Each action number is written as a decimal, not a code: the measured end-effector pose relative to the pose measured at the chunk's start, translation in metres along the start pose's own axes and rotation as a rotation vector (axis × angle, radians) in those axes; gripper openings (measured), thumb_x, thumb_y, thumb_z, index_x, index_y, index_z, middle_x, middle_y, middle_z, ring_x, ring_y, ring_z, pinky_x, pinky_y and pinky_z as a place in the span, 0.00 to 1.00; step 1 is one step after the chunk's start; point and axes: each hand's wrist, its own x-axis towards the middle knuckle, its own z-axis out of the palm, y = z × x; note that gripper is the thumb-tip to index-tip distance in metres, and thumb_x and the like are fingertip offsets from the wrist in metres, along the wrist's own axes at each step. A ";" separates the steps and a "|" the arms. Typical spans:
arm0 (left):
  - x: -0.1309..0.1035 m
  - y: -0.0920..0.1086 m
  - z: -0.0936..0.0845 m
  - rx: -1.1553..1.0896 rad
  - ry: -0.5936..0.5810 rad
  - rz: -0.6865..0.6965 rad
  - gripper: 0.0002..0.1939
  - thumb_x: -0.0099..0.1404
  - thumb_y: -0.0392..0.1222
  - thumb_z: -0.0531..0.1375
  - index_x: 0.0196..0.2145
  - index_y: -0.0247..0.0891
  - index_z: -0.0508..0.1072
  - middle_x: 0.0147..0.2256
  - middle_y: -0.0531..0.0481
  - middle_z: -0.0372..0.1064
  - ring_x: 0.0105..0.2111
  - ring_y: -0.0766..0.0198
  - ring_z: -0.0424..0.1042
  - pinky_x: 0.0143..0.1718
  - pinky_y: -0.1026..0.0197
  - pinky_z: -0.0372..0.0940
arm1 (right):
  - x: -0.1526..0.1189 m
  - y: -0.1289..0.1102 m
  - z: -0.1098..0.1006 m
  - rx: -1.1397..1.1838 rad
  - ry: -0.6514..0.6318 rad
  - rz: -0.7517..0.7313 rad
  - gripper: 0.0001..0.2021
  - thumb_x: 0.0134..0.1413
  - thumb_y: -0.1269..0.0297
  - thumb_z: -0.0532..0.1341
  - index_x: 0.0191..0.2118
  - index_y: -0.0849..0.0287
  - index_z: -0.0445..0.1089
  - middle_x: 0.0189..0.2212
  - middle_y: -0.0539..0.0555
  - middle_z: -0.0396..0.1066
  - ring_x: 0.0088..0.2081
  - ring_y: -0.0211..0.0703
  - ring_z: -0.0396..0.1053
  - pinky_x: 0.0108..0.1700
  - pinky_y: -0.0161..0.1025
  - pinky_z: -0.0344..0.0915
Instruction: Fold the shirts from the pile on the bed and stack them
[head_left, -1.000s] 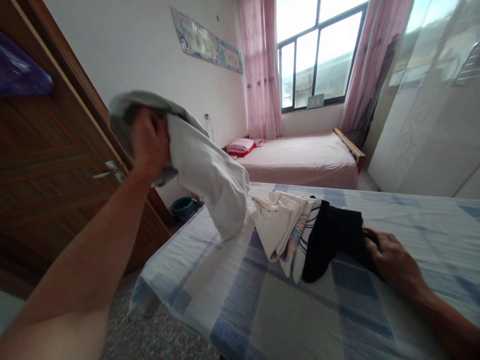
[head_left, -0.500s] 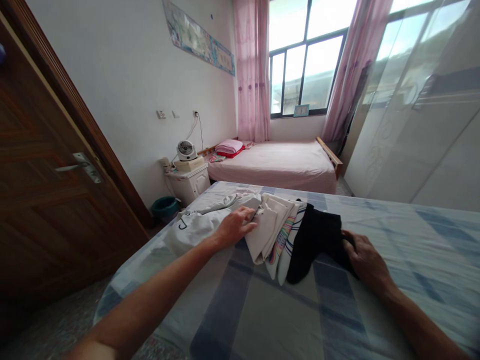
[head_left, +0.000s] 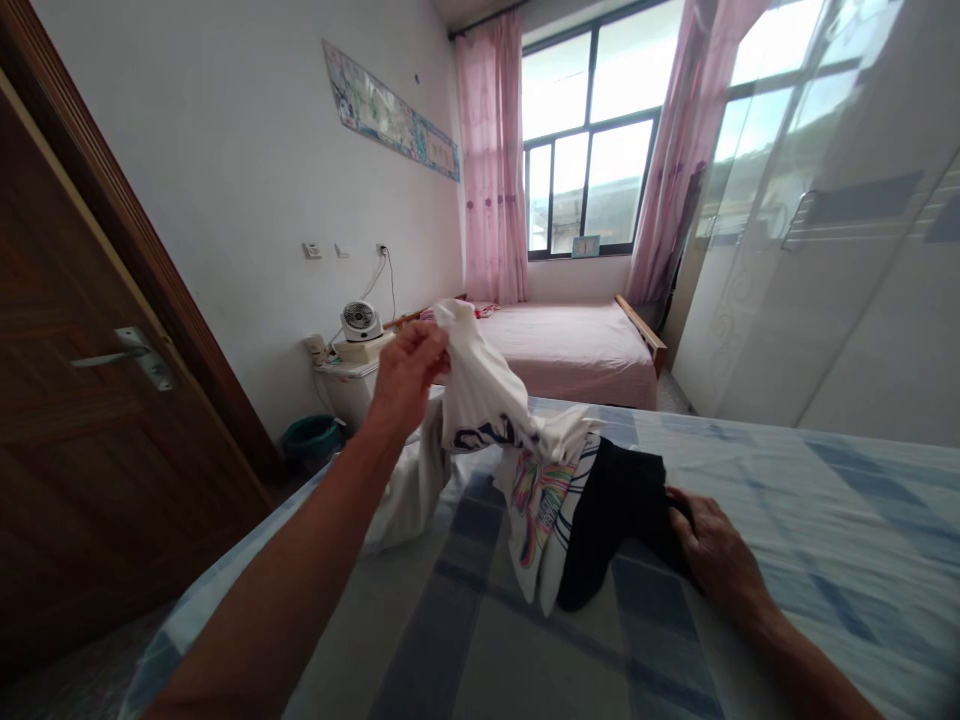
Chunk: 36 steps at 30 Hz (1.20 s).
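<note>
My left hand [head_left: 414, 372] is raised above the near bed and pinches a white garment [head_left: 484, 385] with dark lettering, which hangs down to the right. Beneath and beside it lie white clothes with a colourful print [head_left: 544, 500] and one with dark stripes [head_left: 576, 490]. Overlapping these is a black garment [head_left: 619, 520]. My right hand [head_left: 709, 535] rests at the right end of the black garment, its fingers curled on the cloth. Another white garment [head_left: 409, 500] lies behind my left forearm, partly hidden.
The blue-and-white sheet [head_left: 765, 520] covers the near bed. Beyond it stands a pink bed [head_left: 570, 345]. At the left are a small fan [head_left: 361, 321] on a cabinet, a green bin [head_left: 311, 437] and a wooden door [head_left: 82, 430].
My left hand has risen and moved left, lifting a white garment off the folded clothes and opening it out. My right hand stays at the black garment. The view has shifted slightly.
</note>
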 end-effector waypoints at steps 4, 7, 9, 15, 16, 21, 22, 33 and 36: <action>0.042 0.008 -0.014 0.165 0.073 -0.011 0.09 0.54 0.37 0.60 0.21 0.38 0.61 0.19 0.57 0.57 0.20 0.70 0.57 0.24 0.66 0.57 | 0.000 0.001 0.000 0.010 -0.013 0.018 0.20 0.58 0.57 0.46 0.49 0.60 0.65 0.46 0.60 0.69 0.49 0.52 0.67 0.52 0.50 0.62; 0.071 0.018 -0.030 0.128 0.222 0.072 0.06 0.60 0.36 0.57 0.27 0.36 0.62 0.21 0.58 0.57 0.21 0.72 0.57 0.25 0.66 0.58 | 0.000 0.001 0.000 0.009 -0.019 0.012 0.20 0.58 0.57 0.46 0.49 0.60 0.65 0.46 0.60 0.69 0.49 0.52 0.67 0.52 0.50 0.62; 0.090 0.030 -0.044 0.215 0.405 0.206 0.05 0.64 0.36 0.55 0.31 0.34 0.62 0.25 0.56 0.59 0.24 0.73 0.59 0.30 0.65 0.61 | 0.000 0.002 0.000 0.004 -0.017 0.015 0.20 0.58 0.57 0.46 0.49 0.60 0.65 0.46 0.60 0.69 0.49 0.53 0.67 0.52 0.50 0.62; 0.103 0.051 -0.084 0.726 0.606 0.410 0.06 0.65 0.32 0.54 0.38 0.24 0.63 0.36 0.49 0.64 0.39 0.66 0.64 0.47 0.57 0.60 | 0.001 0.002 0.000 0.016 -0.013 0.013 0.19 0.58 0.57 0.47 0.49 0.59 0.66 0.46 0.60 0.69 0.48 0.53 0.67 0.51 0.50 0.62; 0.099 0.048 -0.089 0.785 0.632 0.448 0.07 0.66 0.32 0.53 0.40 0.24 0.63 0.38 0.47 0.63 0.42 0.64 0.64 0.49 0.56 0.59 | 0.001 0.001 0.000 0.013 -0.016 0.017 0.20 0.57 0.57 0.47 0.49 0.59 0.66 0.46 0.61 0.69 0.48 0.54 0.67 0.51 0.51 0.62; 0.061 0.000 -0.099 1.276 0.314 0.188 0.09 0.66 0.38 0.52 0.41 0.30 0.67 0.43 0.43 0.65 0.44 0.57 0.65 0.48 0.54 0.61 | 0.002 0.001 0.000 0.003 -0.012 0.034 0.20 0.57 0.57 0.47 0.49 0.60 0.66 0.46 0.61 0.69 0.48 0.54 0.67 0.51 0.51 0.63; 0.050 -0.013 -0.097 1.343 0.220 0.100 0.10 0.67 0.38 0.50 0.41 0.31 0.67 0.43 0.42 0.66 0.43 0.55 0.66 0.46 0.53 0.62 | 0.002 0.001 0.000 0.001 -0.011 0.036 0.20 0.57 0.57 0.47 0.49 0.60 0.66 0.46 0.61 0.69 0.48 0.54 0.68 0.51 0.51 0.63; -0.064 -0.088 0.002 1.133 -0.821 0.197 0.19 0.56 0.47 0.62 0.46 0.42 0.71 0.45 0.45 0.71 0.48 0.52 0.69 0.51 0.52 0.60 | 0.001 0.000 -0.002 0.002 -0.032 0.034 0.21 0.58 0.57 0.46 0.50 0.62 0.66 0.47 0.62 0.68 0.50 0.54 0.66 0.52 0.50 0.61; -0.049 -0.089 -0.001 1.227 -0.665 0.085 0.07 0.59 0.38 0.56 0.36 0.39 0.73 0.37 0.44 0.73 0.40 0.54 0.72 0.40 0.57 0.64 | 0.001 0.001 -0.002 0.023 -0.026 0.030 0.20 0.58 0.57 0.47 0.49 0.60 0.66 0.46 0.61 0.69 0.49 0.53 0.67 0.52 0.49 0.62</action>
